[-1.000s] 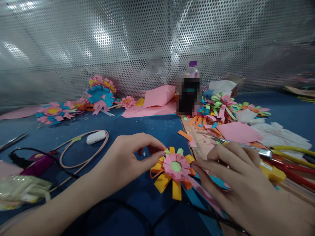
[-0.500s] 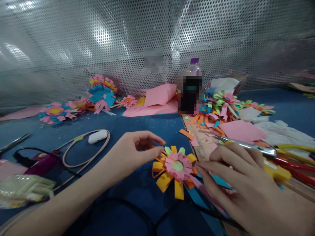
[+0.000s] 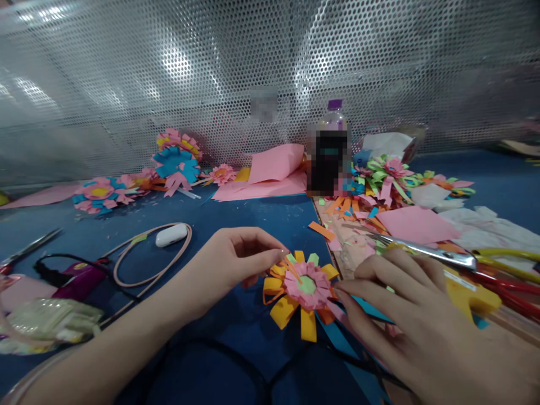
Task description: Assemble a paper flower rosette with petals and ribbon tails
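A layered paper flower [image 3: 309, 301], with yellow-orange outer petals, a pink fringed ring and a light green centre, lies between my hands. My left hand [image 3: 236, 256] is at its upper left, thumb and forefinger pinched on a narrow orange paper strip [image 3: 294, 266] that slants over the pink ring. My right hand [image 3: 413, 312] holds the flower's right edge between thumb and forefinger, near a pink strip. Its other fingers curl by the scissors [image 3: 442, 256].
Finished paper flowers [image 3: 177, 163] and pink sheets [image 3: 274, 174] line the perforated metal wall. A purple-capped bottle [image 3: 334, 115] stands among paper scraps. At left lie a looped cable, a white earbud case [image 3: 171, 234] and scissors [image 3: 36, 247]. Black cables cross the front.
My left thumb and forefinger have come closer together at the flower's upper left edge. The right hand stays at the flower's right edge. The whole view has shifted slightly.
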{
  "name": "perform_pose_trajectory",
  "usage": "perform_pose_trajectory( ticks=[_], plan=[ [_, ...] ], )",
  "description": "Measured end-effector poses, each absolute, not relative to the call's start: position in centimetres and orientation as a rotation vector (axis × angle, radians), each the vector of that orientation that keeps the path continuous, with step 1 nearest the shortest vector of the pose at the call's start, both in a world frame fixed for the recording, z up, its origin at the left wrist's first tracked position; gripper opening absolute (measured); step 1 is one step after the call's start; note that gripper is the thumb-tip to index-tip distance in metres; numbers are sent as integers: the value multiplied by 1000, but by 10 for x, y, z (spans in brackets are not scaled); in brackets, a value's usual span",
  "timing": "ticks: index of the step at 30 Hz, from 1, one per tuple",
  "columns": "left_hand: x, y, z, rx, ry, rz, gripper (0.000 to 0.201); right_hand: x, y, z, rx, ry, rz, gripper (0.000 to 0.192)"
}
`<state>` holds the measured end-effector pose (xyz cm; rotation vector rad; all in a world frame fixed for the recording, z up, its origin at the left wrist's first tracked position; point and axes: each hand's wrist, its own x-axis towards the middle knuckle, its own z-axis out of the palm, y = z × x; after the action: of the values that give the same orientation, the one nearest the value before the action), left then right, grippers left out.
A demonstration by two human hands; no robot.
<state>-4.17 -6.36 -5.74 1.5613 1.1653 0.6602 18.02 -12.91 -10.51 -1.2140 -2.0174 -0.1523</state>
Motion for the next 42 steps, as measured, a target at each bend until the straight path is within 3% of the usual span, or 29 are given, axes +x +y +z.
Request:
perform_pose_trajectory(
  ticks=[10, 20, 31, 42],
  plan=[
    [-43, -64, -54, 1353, 1026, 681, 9, 183, -126, -101, -1177, -2059, -137, 30],
    [-48, -64, -52, 1476, 1028, 659, 19, 181, -127, -109, -1188, -2015, -97, 19],
    [-41, -69, -52, 1571, 1058, 663, 12, 176, -122, -97, -1135, -1954, -124, 11],
    [-40, -69, -54, 1599, 1016, 707, 15, 160, -80, -58, -1393, -2118, 667, 18]
  ],
)
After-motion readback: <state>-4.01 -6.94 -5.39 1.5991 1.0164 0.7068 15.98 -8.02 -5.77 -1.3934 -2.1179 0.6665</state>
